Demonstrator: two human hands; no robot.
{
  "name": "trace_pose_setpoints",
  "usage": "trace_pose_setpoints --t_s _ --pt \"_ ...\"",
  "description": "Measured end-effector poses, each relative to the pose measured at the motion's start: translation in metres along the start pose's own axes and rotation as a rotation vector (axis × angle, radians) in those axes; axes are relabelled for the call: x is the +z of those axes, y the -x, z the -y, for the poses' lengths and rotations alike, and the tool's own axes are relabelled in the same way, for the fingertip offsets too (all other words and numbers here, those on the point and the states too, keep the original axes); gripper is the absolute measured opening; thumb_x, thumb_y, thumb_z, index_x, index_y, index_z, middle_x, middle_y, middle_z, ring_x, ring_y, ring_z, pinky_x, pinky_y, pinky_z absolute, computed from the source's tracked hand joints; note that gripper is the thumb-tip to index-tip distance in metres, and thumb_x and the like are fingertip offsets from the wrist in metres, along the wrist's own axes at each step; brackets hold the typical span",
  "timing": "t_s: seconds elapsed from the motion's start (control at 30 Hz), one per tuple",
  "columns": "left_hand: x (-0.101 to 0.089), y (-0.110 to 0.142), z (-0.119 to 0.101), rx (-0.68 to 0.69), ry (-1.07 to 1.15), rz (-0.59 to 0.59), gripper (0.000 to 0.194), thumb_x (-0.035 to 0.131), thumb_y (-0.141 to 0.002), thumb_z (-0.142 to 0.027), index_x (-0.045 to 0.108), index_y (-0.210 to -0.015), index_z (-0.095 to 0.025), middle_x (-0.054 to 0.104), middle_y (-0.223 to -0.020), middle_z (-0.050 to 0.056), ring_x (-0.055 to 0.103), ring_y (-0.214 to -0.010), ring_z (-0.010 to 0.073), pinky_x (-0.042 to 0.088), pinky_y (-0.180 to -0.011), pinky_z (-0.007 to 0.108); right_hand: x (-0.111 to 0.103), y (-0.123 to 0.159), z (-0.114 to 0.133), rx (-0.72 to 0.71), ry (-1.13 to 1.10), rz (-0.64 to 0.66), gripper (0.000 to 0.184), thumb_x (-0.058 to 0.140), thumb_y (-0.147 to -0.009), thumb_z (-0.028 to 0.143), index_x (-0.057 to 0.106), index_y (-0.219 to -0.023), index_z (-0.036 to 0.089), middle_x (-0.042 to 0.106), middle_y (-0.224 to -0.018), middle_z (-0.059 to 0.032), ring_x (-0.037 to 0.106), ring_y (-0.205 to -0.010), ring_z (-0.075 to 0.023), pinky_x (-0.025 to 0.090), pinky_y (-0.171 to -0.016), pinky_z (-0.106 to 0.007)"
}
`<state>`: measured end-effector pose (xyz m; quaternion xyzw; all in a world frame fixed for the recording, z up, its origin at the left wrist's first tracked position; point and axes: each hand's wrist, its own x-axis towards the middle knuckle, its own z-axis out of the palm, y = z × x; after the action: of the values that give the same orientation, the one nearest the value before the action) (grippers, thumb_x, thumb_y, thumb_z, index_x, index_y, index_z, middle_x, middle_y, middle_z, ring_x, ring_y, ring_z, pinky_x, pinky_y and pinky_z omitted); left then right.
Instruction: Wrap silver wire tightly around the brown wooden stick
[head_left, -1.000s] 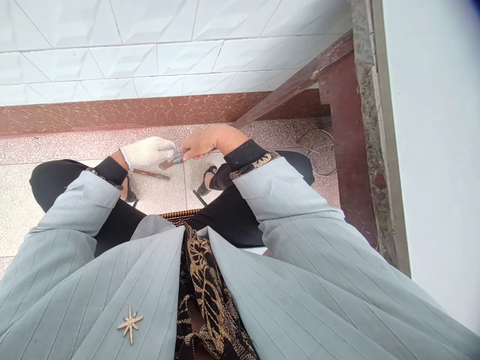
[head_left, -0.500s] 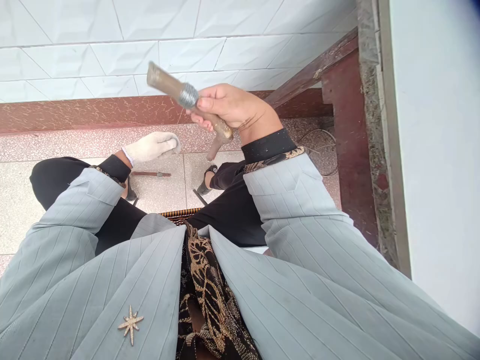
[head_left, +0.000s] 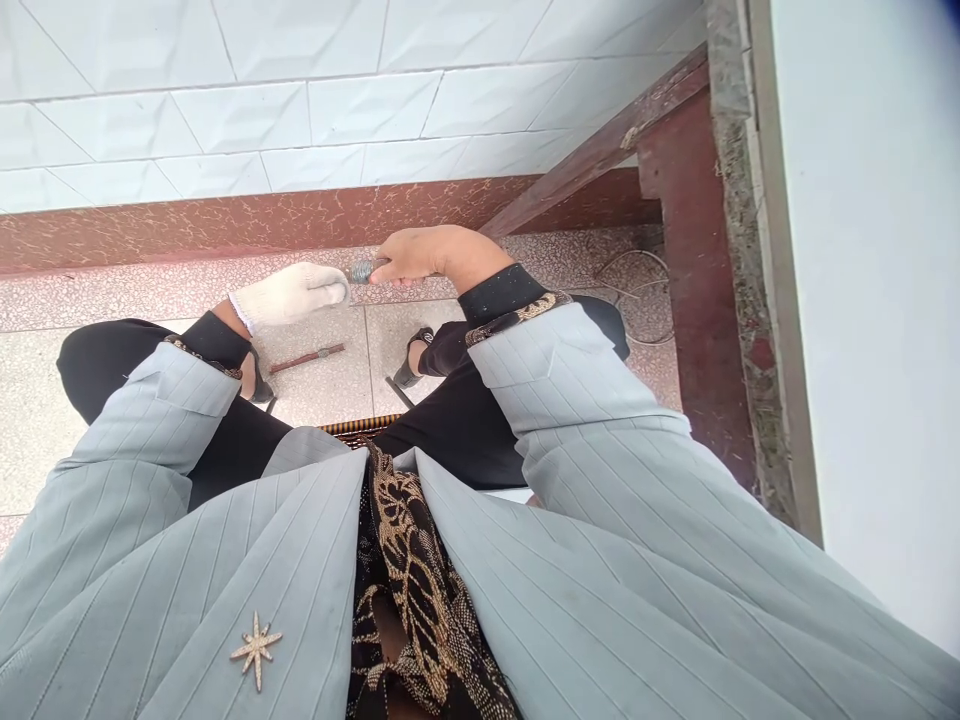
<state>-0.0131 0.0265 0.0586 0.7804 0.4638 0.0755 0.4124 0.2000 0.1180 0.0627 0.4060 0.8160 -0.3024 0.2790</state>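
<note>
My right hand (head_left: 420, 255), bare, is closed around a brown wooden stick bound with wire. Only the coil of silvery wire (head_left: 362, 271) shows plainly, sticking out to the left of my fingers. My left hand (head_left: 289, 294) wears a white knitted glove and is closed, its fingers curled around a small grey, rounded edge that I cannot make out. The two hands are close together, with the wire coil between them. The stick's left end is hidden at the gloved hand. Below, on the floor, lies a thin reddish-brown stick (head_left: 296, 362) with a wire band.
A white tiled wall (head_left: 262, 110) with a red-brown skirting (head_left: 247, 225) rises ahead. To the right stand a dark red wooden frame (head_left: 697, 280) and a loop of thin cable (head_left: 637, 290). My shoes (head_left: 409, 370) rest on the speckled floor beside a woven seat edge (head_left: 360, 430).
My right hand has lowered and moved left, bringing the raised, tilted stick down level against the gloved left hand. The left hand has shifted slightly left.
</note>
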Motion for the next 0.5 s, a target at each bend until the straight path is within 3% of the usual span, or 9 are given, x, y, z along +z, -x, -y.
trace_pose_setpoints --t_s 0.17,0.3,0.5 --pt "-0.007 0.001 0.006 -0.029 0.049 -0.087 0.030 0.047 -0.096 -0.036 0.067 -0.089 -0.015 0.067 -0.085 0.005 0.059 -0.082 0.0171 0.048 -0.079 0.030 0.008 0.002 0.016 -0.107 0.035 0.162 0.032 0.058 -0.104 0.039 0.072 -0.092 0.012 0.068 -0.079 -0.0055 0.064 -0.075 -0.0182 0.045 -0.074 -0.031" --pt "-0.012 0.001 0.006 -0.075 0.065 -0.153 0.023 0.050 -0.093 -0.032 0.067 -0.090 -0.016 0.067 -0.084 0.004 0.060 -0.083 0.0174 0.049 -0.081 0.030 0.009 0.009 0.028 -0.219 -0.039 0.243 0.029 0.062 -0.105 0.033 0.069 -0.085 0.013 0.061 -0.067 -0.0008 0.059 -0.069 -0.0144 0.042 -0.072 -0.029" --pt "-0.010 -0.004 0.019 -0.087 0.213 -0.170 0.021 0.051 -0.094 -0.032 0.064 -0.089 -0.017 0.059 -0.077 0.003 0.057 -0.075 0.0155 0.046 -0.074 0.030 -0.001 0.034 0.023 -0.471 -0.277 0.198 0.031 0.063 -0.103 0.029 0.061 -0.076 0.015 0.054 -0.059 0.0040 0.048 -0.058 -0.0081 0.039 -0.062 -0.023"
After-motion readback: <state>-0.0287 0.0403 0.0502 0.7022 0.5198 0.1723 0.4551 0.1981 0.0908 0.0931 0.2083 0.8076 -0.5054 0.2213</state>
